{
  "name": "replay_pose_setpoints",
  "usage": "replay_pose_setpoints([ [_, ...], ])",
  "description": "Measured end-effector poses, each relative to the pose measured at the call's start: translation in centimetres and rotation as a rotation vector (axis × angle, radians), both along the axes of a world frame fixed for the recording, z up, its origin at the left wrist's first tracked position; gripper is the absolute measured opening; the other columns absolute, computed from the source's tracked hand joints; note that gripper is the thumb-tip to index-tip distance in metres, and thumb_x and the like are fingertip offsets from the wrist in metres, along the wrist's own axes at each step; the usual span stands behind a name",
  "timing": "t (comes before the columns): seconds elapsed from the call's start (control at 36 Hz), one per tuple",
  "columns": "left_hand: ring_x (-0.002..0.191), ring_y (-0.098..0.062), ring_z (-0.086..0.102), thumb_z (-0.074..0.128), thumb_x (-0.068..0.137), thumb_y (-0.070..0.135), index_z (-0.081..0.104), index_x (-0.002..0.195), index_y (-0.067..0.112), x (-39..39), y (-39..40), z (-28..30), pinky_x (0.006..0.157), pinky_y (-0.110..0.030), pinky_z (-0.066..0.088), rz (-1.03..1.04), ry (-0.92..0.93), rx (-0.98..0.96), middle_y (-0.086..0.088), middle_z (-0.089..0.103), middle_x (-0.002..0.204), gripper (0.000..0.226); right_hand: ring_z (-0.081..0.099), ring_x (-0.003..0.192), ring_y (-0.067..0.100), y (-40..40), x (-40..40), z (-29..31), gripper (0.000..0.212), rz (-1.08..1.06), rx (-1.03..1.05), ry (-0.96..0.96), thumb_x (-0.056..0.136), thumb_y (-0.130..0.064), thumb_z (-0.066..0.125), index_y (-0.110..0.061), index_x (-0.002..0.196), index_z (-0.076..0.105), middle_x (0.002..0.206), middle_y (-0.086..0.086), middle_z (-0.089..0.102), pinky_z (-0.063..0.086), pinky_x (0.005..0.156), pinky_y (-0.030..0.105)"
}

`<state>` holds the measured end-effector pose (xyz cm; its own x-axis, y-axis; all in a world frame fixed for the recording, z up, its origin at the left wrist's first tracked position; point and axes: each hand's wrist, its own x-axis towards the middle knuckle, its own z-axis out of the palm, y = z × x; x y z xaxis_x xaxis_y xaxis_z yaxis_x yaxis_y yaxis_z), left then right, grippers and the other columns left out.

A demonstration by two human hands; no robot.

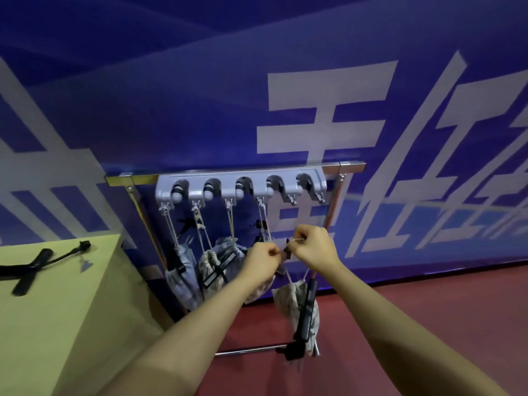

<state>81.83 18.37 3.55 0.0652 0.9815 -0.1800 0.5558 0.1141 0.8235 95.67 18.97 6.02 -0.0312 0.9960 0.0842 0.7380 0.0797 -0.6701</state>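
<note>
A grey hook rail [241,187] with several clamps is fixed to a metal stand's top bar [351,166]. Drawstring cloth bags hang from its hooks on cords: one at the left [183,277], one beside it [210,267], another behind [228,245]. A patterned cloth bag [285,301] with a black tool [307,312] in it dangles below my hands. My left hand [261,264] and my right hand [313,245] each pinch that bag's pale drawstring [297,240], held taut between them in front of the rail's right side.
A yellow-green box [71,310] stands at the left with a black cable and handle [43,261] on top. A blue banner wall with white characters [323,110] runs behind the stand. Red floor [400,295] lies below, and the stand's lower bar [248,350] crosses it.
</note>
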Motion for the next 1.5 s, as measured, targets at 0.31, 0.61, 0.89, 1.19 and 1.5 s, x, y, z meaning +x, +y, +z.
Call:
replay_pose_setpoints([
  [0.31,0.082,-0.027,0.067,0.055,0.089,0.011,0.071,0.082,0.007,4.1,5.4,1.9,0.075,-0.033,0.051,0.229,-0.098,0.057,-0.014,0.071,0.084,0.018,0.04,0.062,0.016,6.9,2.5,0.2,0.03,0.095,0.036,0.143,0.095,-0.016,0.045,-0.027,0.068,0.037,0.066,-0.006,0.042,0.038,0.061,0.04],
  [0.61,0.073,-0.024,0.064,0.05,0.093,0.019,0.065,0.074,0.02,5.0,10.0,1.3,0.066,-0.037,0.054,0.374,0.001,0.06,-0.002,0.068,0.075,0.024,0.047,0.067,0.024,11.1,1.8,-1.3,0.014,0.022,0.037,0.063,0.096,-0.01,0.041,-0.013,0.083,0.045,0.084,0.007,0.052,0.04,0.059,0.042],
  [0.89,0.081,-0.026,0.06,0.049,0.094,0.016,0.065,0.085,0.012,4.5,9.6,-0.5,0.068,-0.032,0.047,0.239,0.065,-0.027,-0.005,0.063,0.08,0.018,0.048,0.075,0.026,10.3,1.3,-2.8,0.013,-0.032,-0.039,-0.103,0.097,-0.012,0.038,-0.01,0.087,0.045,0.091,0.006,0.048,0.036,0.057,0.035],
  [1.19,0.087,-0.027,0.065,0.047,0.095,0.014,0.061,0.09,0.012,-0.4,6.4,0.0,0.08,-0.041,0.056,0.216,0.059,-0.028,-0.008,0.067,0.089,0.015,0.055,0.085,0.029,7.0,-1.1,-3.7,0.013,-0.059,-0.073,-0.002,0.095,-0.016,0.043,-0.008,0.097,0.053,0.101,0.008,0.053,0.048,0.069,0.043],
  [1.5,0.089,-0.032,0.066,0.052,0.089,0.009,0.059,0.089,0.013,-11.5,0.7,1.7,0.083,-0.043,0.055,0.294,0.001,0.042,-0.016,0.068,0.089,0.008,0.048,0.079,0.022,2.5,-10.4,-2.5,0.011,0.149,-0.05,0.136,0.096,-0.013,0.048,-0.006,0.091,0.055,0.092,0.005,0.05,0.034,0.07,0.029],
])
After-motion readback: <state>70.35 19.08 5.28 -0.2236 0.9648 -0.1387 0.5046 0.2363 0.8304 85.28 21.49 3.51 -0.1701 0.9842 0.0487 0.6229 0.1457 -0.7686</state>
